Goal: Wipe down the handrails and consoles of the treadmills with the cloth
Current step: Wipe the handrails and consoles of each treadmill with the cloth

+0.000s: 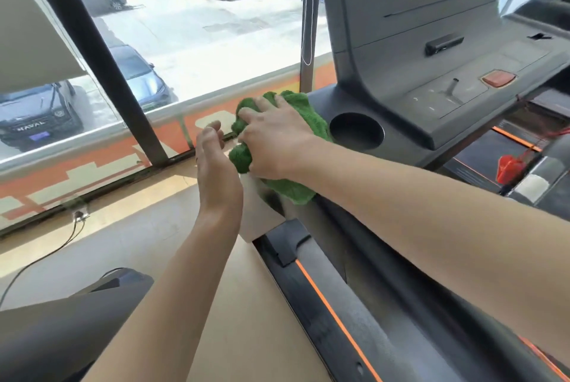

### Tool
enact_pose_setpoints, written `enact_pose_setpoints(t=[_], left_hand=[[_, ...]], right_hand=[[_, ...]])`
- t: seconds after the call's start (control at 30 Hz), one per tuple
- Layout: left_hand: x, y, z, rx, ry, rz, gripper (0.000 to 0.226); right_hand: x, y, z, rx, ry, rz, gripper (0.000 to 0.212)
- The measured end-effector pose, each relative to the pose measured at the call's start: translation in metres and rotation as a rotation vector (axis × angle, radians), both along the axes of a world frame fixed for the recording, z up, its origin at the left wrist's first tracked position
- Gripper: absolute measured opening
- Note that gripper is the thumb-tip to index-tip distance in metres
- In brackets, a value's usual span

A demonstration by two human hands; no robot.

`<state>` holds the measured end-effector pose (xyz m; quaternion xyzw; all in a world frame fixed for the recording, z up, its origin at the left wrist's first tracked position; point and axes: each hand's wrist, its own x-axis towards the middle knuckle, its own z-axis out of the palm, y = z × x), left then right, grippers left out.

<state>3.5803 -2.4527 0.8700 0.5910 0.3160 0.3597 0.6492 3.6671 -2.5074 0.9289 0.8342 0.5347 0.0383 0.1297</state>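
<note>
**Cloth at the console's left corner**

Right hand (277, 138) lies spread over the green cloth (287, 184), fingers curled into its bunched top, pressing it onto the left handrail (311, 212) just where the rail meets the console (431, 85). Left hand (216, 165) hangs just beside the cloth's window-side edge, edge-on, fingers loosely bent, gripping nothing; whether it brushes the cloth I cannot tell.

From where the cloth sits, the handrail's long axis runs back toward the person, while the console deck with its cup holder (356, 131) lies to the right and away. Only the right hand has hold of the cloth, so the next wipe is probably its own.

Orange-striped side rail (333, 310) lies below, tan floor (123, 236) to the left, and a big window (185, 27) overlooks parked cars.
</note>
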Motion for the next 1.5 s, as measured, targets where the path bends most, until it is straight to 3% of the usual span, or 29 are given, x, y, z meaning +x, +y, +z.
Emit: enact_pose_setpoints(t=[0.07,0.13,0.27,0.43,0.57,0.67,0.77,1.07,1.13,1.33,1.5], left_hand=[[0.001,0.002,0.000,0.009,0.029,0.009,0.046],[0.003,0.000,0.004,0.025,0.049,0.016,0.045],[0.021,-0.004,0.015,0.087,0.049,-0.055,0.049],[0.056,-0.012,0.034,0.171,0.061,-0.181,0.049],[0.082,-0.008,0.040,0.254,0.204,-0.262,0.062],[0.090,-0.007,0.038,0.286,0.268,-0.174,0.074],[0.089,-0.011,0.035,0.308,0.236,-0.108,0.073],[0.089,-0.009,0.031,0.376,0.211,-0.082,0.073],[0.089,-0.008,0.030,0.365,0.210,-0.083,0.073],[0.089,-0.011,0.033,0.367,0.217,-0.070,0.072],[0.088,-0.013,0.034,0.372,0.213,-0.077,0.071]], right_hand=[[0.019,0.003,0.010,0.186,0.215,-0.099,0.041],[0.032,-0.008,0.009,0.318,0.340,-0.180,0.044],[0.019,-0.062,-0.001,0.381,0.411,-0.259,0.067],[0.001,-0.116,-0.007,0.403,0.463,-0.309,0.072],[0.014,-0.106,-0.006,0.398,0.336,-0.313,0.089],[0.012,-0.106,-0.008,0.397,0.338,-0.336,0.088],[0.000,-0.111,-0.010,0.407,0.216,-0.322,0.086],[0.023,-0.132,-0.005,0.331,0.123,-0.280,0.081],[0.026,-0.134,-0.004,0.294,0.142,-0.306,0.082],[0.025,-0.130,0.000,0.395,0.365,-0.345,0.050],[0.012,-0.128,-0.003,0.397,0.151,-0.356,0.071]])
